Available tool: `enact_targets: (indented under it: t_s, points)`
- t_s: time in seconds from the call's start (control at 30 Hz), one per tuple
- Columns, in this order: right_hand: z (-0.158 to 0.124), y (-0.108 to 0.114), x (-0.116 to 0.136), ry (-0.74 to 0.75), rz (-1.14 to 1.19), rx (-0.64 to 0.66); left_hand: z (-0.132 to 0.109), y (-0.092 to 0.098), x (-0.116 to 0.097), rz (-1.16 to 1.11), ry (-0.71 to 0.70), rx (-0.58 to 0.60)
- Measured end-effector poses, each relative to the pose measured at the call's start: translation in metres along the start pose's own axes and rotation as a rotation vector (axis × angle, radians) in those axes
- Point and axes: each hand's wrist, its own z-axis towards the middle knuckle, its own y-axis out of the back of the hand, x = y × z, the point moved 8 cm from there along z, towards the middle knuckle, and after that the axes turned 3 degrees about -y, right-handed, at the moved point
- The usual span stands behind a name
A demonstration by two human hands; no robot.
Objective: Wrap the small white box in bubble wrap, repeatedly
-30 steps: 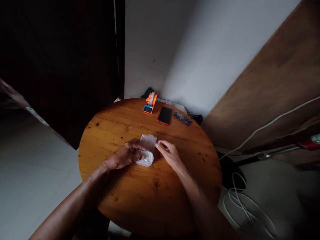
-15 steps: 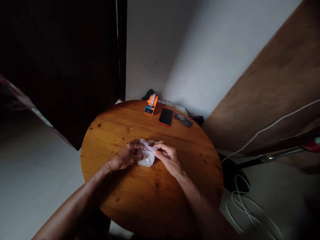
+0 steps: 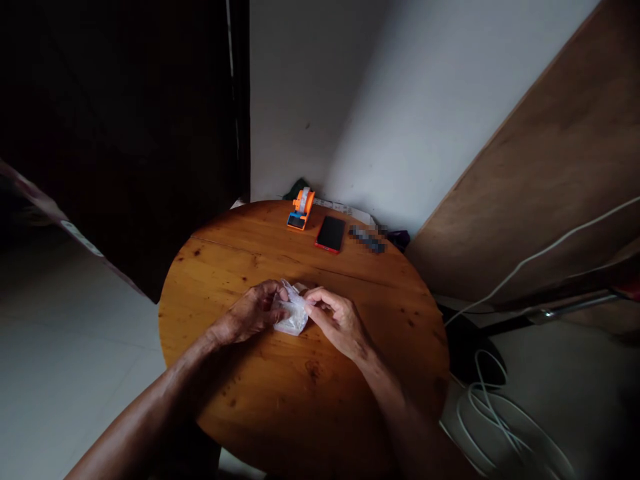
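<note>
A small crinkled clear plastic bag (image 3: 293, 321) is between my two hands, low over the middle of the round wooden table (image 3: 240, 420). On its left side my left hand (image 3: 255, 310) grips it, thumb in front and fingers curled behind. My right hand (image 3: 340, 320) pinches the bag's upper right edge between thumb and forefinger. The upper part of the plastic stands up in a fold between the fingertips. Whitish stuff shows through the plastic, but I cannot make out what it is.
Toward the table's far edge stand an orange tape dispenser (image 3: 301, 208) and a phone with a red edge (image 3: 331, 235). A blurred-out dark object (image 3: 367, 239) lies right of the phone. White cable (image 3: 487, 407) loops on the floor at right, beside a black stand base (image 3: 475, 353).
My hands have drawn slightly apart at the bag's top, and its folded upper part is spread wider. The view has shifted a little.
</note>
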Motion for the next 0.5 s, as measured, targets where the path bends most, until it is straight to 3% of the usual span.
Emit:
enact_targets:
  t_s: [0.23,0.5]
  points:
    - [-0.004,-0.003,0.014,0.099,-0.052,0.087,0.002,0.005,0.002,0.032,-0.022,-0.078]
    - [-0.012,-0.009,0.008,0.009,-0.19,0.158,-0.001,0.005,0.0,0.106,0.043,-0.018]
